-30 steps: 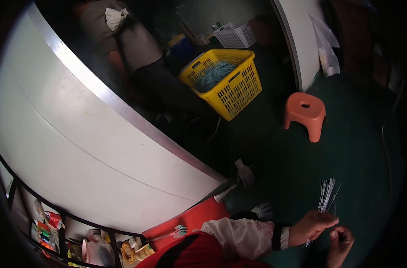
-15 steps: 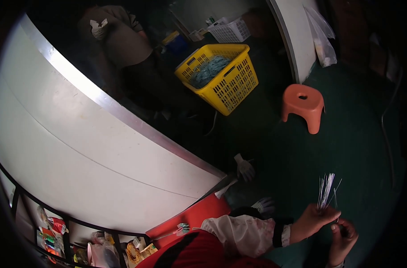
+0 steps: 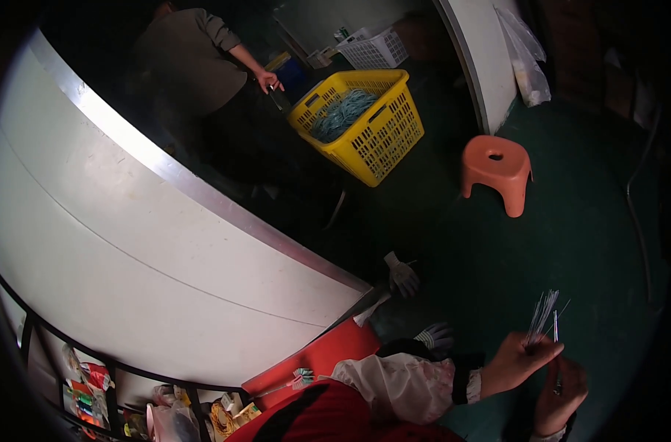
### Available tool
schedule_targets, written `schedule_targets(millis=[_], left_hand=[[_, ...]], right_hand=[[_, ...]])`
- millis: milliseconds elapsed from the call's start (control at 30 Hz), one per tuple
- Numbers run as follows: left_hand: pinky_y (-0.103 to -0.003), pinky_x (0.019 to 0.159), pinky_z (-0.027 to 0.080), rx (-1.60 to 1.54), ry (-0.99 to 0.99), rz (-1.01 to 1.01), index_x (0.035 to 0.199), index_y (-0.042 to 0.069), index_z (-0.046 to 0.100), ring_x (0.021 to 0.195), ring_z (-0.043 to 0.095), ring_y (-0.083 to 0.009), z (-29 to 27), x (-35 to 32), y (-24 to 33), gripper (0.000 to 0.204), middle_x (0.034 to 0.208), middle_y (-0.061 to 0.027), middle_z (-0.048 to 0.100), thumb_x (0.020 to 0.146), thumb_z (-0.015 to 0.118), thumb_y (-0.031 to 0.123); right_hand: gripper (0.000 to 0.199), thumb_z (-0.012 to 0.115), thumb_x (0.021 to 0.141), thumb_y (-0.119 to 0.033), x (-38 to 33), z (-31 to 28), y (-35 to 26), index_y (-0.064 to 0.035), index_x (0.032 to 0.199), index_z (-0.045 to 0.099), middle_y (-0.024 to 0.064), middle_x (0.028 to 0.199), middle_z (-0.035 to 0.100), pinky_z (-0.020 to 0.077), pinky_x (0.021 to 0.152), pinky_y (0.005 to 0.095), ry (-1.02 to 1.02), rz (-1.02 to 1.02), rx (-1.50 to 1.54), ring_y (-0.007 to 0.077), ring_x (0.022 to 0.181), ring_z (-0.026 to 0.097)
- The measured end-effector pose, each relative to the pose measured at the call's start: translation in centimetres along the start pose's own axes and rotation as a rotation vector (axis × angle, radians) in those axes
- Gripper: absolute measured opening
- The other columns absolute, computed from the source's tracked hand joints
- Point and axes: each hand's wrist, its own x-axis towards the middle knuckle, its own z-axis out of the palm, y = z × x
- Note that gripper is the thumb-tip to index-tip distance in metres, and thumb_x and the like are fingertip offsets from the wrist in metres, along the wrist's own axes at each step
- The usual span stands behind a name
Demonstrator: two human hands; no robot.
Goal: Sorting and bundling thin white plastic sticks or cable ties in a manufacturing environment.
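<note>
Evidently, left hand (image 3: 514,362) pinching thin wires (image 3: 543,313), right hand (image 3: 561,398) curled, hold unclear, floor (image 3: 512,272) between hands and stool (image 3: 497,171).

Light is dim, metal trim (image 3: 103,116) glares, and far shadows seem murky.

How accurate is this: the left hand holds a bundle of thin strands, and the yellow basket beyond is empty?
One slip: the yellow basket holds a bluish tangle, as the head view shows. The left hand does hold the bundle of thin strands.
</note>
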Motion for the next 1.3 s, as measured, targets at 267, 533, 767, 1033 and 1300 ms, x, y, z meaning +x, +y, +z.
schedule_targets(millis=[267, 533, 767, 1033, 1300], left_hand=[[-0.023, 0.048, 0.029, 0.038, -0.005, 0.0, 0.077, 0.002, 0.066, 0.056, 0.04, -0.0013, -0.3, 0.1, -0.2, 0.023, 0.059, 0.0062, 0.048, 0.092, 0.069, 0.02], [-0.022, 0.05, 0.03, 0.025, -0.055, 0.019, 0.08, 0.003, 0.066, 0.057, 0.041, -0.0009, -0.3, -0.4, -1.2, 0.024, 0.062, 0.0072, 0.05, 0.094, 0.069, 0.022], [-0.02, 0.05, 0.033, -0.11, -0.024, -0.087, 0.086, 0.002, 0.07, 0.057, 0.044, -0.0009, 0.3, -0.7, -0.9, 0.021, 0.066, 0.0041, 0.057, 0.092, 0.07, 0.023], [-0.02, 0.044, 0.03, -0.337, -0.105, -0.332, 0.094, 0.0, 0.068, 0.048, 0.042, -0.0023, -2.6, 0.7, 1.6, 0.018, 0.067, -0.0016, 0.06, 0.096, 0.064, 0.017], [-0.019, 0.052, 0.032, -0.163, -0.128, -0.103, 0.085, 0.002, 0.069, 0.058, 0.045, -0.0003, 0.3, 0.1, -0.9, 0.02, 0.067, 0.0055, 0.059, 0.092, 0.07, 0.021]], right_hand=[[0.006, 0.063, 0.081, 0.006, 0.2, 0.0, -0.7, 0.004, 0.086, 0.065, 0.017, 0.076, 0.061, 0.0441, 0.06, 0.0392, -0.019, -0.022, 0.033, 0.0323, 0.067, 0.059], [0.009, 0.067, 0.093, -0.009, 0.6, -1.9, -2.0, -0.0003, 0.093, 0.069, -0.0019, 0.084, 0.067, 0.048, 0.066, 0.0259, -0.171, 0.012, -0.033, 0.0109, 0.072, 0.059], [0.017, 0.063, 0.092, -0.008, -0.9, -0.7, -0.3, 0.0019, 0.078, 0.062, -0.004, 0.068, 0.051, 0.0265, 0.051, 0.0235, -0.133, 0.439, 0.433, 0.0024, 0.062, 0.037], [0.017, 0.061, 0.095, -0.015, 1.6, 0.1, 0.6, -0.0012, 0.092, 0.069, 0.0007, 0.08, 0.067, 0.0313, 0.054, 0.0199, -0.41, 0.92, 1.033, 0.0018, 0.061, 0.044], [0.015, 0.072, 0.088, -0.011, -0.7, -0.9, 1.7, -0.0006, 0.084, 0.063, -0.0027, 0.077, 0.061, 0.0408, 0.064, 0.0211, -0.194, 0.578, 0.703, 0.0041, 0.071, 0.051]])
